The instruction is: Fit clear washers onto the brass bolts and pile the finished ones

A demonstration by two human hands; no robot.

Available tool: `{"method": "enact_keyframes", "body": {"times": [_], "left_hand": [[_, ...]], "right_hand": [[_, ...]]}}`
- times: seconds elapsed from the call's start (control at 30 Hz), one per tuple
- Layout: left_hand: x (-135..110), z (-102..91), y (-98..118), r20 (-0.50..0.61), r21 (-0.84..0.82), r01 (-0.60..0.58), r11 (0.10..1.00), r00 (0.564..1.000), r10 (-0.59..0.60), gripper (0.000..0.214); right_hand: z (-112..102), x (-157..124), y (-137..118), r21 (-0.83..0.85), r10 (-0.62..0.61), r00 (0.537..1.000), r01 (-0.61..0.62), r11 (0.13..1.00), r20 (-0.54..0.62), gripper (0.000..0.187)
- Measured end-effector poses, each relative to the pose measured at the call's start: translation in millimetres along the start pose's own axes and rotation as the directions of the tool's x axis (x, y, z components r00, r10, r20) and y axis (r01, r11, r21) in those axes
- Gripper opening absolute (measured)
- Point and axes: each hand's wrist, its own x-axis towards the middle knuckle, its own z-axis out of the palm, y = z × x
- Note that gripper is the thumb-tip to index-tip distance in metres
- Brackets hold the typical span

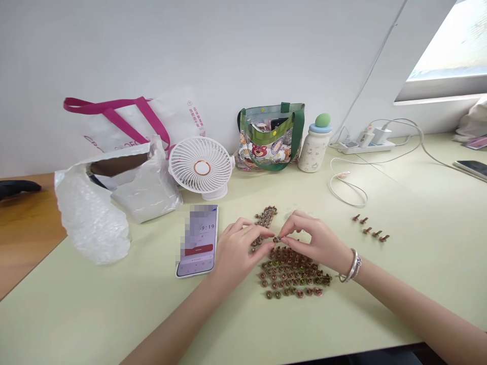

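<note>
Screw (277, 239) pinched between left hand (238, 248) and right hand (317, 241); pile (292, 276) beneath

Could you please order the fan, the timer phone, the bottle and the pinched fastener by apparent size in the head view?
Largest: round white plastic desk fan and white-cased timer phone, about alike; the phone lies nearer.
Then: white bottle with green knob.
Smallest: small brown metal fastener.

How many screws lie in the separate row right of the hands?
5. On the table right of the right hand: two screws at the far end, one midway, two at the near end. None seems hidden.
</note>
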Motion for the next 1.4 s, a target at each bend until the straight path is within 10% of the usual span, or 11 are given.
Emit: {"method": "enact_keyframes", "body": {"times": [0.6, 0.97, 1.4], "left_hand": [[-3.0, 3.2, 0.3, -0.242, 0.140, -0.152, 0.978, 0.953, 0.183, 0.004], [-1.2, 4.3, -2.1, -0.127, 0.036, -0.048, 0.998, 0.991, 0.052, 0.011], [-3.5, 5.2, -2.5, -0.191, 0.102, -0.112, 0.988, 0.973, 0.130, 0.010]], "right_hand": [[10.6, -2.3, -2.8, -0.106, 0.106, 0.994, -0.102, 0.989, 0.032, 0.006], [7.7, -3.8, 4.4, -0.414, -0.276, 0.959, 0.226, 0.882, -0.063, 0.007], [11.1, -2.8, 1.2, -0.214, -0.050, 0.999, 0.048, 0.976, -0.004, 0.006]]}}
